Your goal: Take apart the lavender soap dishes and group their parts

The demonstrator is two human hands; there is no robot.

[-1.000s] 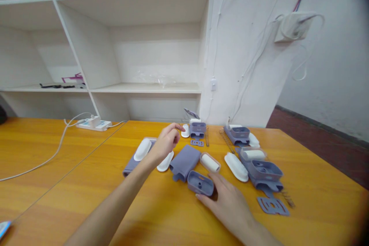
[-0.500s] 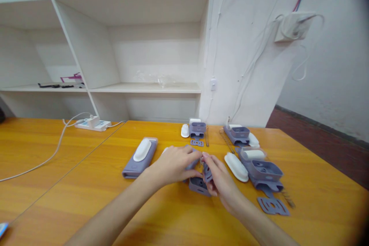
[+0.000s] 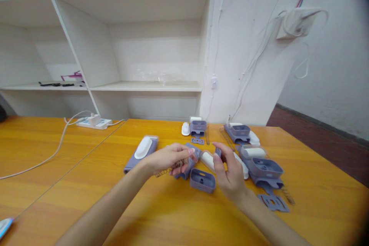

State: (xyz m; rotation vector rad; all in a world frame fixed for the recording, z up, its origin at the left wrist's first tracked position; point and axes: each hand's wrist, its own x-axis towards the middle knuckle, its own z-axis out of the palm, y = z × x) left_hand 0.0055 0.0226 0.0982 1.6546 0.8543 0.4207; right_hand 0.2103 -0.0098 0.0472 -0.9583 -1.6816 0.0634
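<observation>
My left hand (image 3: 168,157) is closed round a thin coil spring (image 3: 163,172), whose end sticks out below the fingers. In my right hand (image 3: 232,173) a small purple-grey plastic plate (image 3: 218,151) is pinched between thumb and fingers, mostly hidden by them. Between and below the hands, a purple-grey open box (image 3: 202,185) rests on the table, its hollow facing up. Behind it lie a purple-grey sleeve-like part (image 3: 184,172), partly covered by my left hand, and a white roller (image 3: 207,160).
Left of my hands lies a purple-grey case with a white oval cover (image 3: 143,148). Similar sets of parts (image 3: 263,167) lie to the right and at the back (image 3: 198,126). A power strip (image 3: 95,123) with a white cable stands at the back left, before white shelves (image 3: 144,86).
My hands have moved apart, the left holding the spring and the right the plate. The open box and the white roller now show uncovered between them.
</observation>
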